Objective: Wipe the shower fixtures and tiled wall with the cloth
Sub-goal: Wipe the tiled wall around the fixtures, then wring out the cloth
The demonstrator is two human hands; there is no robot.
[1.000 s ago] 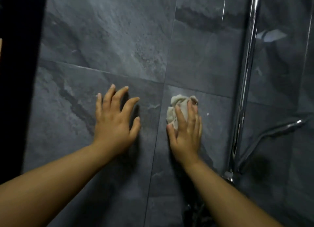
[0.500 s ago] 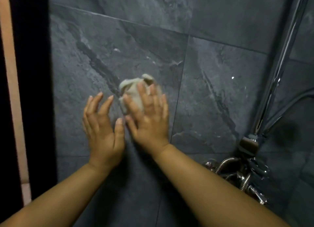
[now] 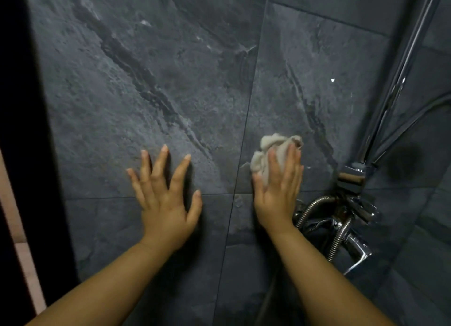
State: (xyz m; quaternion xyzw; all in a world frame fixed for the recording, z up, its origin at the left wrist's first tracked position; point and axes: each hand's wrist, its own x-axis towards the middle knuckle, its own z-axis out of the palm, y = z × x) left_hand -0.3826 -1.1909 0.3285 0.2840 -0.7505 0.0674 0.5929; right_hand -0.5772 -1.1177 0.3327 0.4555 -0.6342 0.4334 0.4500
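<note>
Pressing cloth (image 3: 267, 152) flat on tiled wall (image 3: 170, 81) (right hand (image 3: 278, 194)).

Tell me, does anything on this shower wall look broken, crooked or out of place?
Nothing stands out. The dark streaks on the wall look like the tile's own pattern, not cracks. The cloth is bunched under the right hand; the left hand lies flat on the wall.

Your right hand (image 3: 277, 196) slides the crumpled beige cloth (image 3: 271, 152) back right across the vertical grout line (image 3: 246, 120), away from your left hand (image 3: 166, 203) and nearer the chrome shower fittings (image 3: 351, 181).
</note>
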